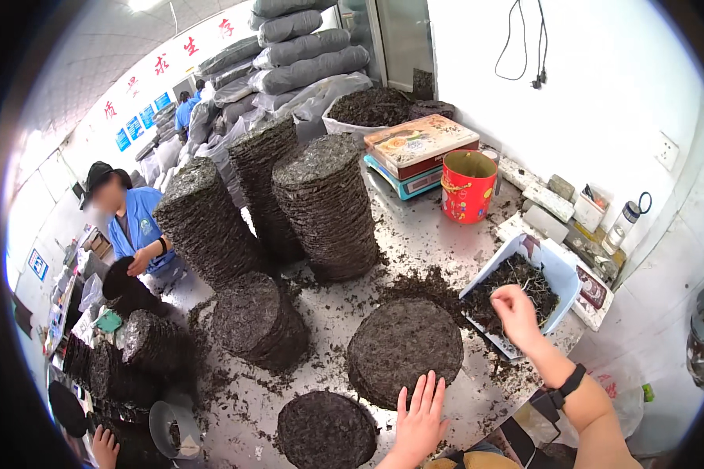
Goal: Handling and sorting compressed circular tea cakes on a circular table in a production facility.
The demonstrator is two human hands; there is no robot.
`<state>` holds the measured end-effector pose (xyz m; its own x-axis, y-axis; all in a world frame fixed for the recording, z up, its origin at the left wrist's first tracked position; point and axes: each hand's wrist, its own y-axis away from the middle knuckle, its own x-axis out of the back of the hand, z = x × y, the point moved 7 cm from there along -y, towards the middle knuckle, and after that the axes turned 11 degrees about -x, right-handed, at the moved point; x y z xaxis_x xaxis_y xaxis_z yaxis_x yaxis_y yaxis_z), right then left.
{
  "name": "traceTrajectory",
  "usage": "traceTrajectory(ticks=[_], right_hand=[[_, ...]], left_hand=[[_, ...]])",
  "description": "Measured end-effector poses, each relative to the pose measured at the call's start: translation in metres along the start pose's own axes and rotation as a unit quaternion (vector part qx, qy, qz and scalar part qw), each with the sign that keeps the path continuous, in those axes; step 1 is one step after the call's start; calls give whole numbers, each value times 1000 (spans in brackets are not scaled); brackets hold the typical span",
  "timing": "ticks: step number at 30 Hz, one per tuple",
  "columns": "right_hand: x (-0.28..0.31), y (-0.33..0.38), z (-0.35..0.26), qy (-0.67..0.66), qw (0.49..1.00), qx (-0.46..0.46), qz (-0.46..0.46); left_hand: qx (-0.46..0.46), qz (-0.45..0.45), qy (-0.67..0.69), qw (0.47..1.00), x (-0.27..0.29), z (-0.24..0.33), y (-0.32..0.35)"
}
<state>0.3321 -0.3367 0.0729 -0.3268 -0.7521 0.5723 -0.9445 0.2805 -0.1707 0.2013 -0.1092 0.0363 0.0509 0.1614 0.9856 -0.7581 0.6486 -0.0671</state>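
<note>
My left hand point(420, 418) lies flat with fingers spread on the metal table point(414, 234), touching the near edge of a round dark disc of dried seaweed point(404, 348). My right hand point(515, 311) reaches into a white tray point(559, 273) of loose dark seaweed scraps, fingers curled over the scraps; whether it grips any is unclear. A black band sits on that wrist. A smaller dark disc point(326, 430) lies at the table's near edge, left of my left hand.
Tall stacks of seaweed discs point(327, 205) stand at the table's middle and back, a lower stack point(258, 319) to the left. A red tin point(467, 186) and a scale with a box point(418, 148) stand behind. A person in blue point(137, 228) works at the left. Crumbs litter the table.
</note>
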Motion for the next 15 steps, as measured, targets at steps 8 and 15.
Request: traceTrajectory(ticks=[8,15], right_hand=[[-53,57,-77,57,978,128,-155],[-68,42,-67,34,979,108,-170]], left_hand=[[5,7,-8,1000,-1,0,6],[7,5,-5,1000,-2,-2,0]])
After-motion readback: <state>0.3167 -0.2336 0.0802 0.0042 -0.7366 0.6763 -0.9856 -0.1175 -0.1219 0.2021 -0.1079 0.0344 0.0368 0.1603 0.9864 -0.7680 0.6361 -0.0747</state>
